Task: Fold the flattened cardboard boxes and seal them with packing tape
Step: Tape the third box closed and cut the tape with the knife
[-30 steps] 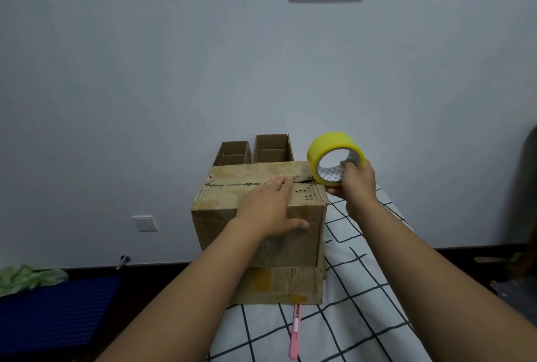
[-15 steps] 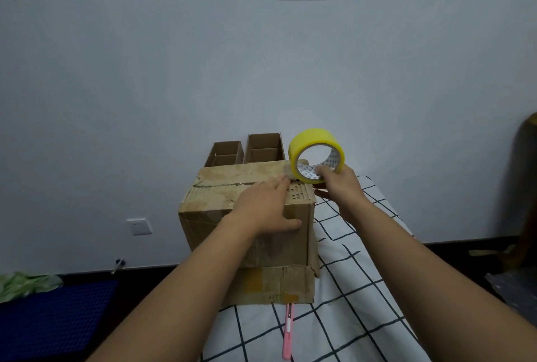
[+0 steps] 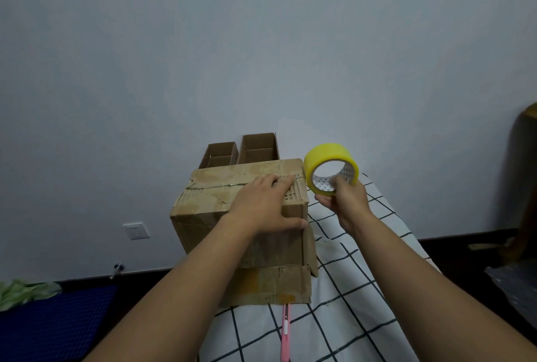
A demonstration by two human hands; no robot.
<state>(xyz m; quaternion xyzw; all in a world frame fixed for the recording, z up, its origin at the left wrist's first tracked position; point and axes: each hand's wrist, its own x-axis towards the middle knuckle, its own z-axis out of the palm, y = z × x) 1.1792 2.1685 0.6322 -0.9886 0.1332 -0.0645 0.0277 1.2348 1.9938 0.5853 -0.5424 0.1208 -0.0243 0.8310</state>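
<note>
Fingers (image 3: 338, 184) of right hand (image 3: 347, 202) grip tape roll (image 3: 329, 168); left hand (image 3: 264, 204) flat on box (image 3: 215, 196).

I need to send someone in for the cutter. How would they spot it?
Find the checked tablecloth, then the big cardboard box standing on it. The pink cutter lies just in front of the box, partly tucked under its flap: the only slim pink thing there.

single head cam, looking forward and slightly down over both forearms at the cardboard box (image 3: 241, 210) on the checked table (image 3: 363, 289). close range (wall fills the upper half).
</note>
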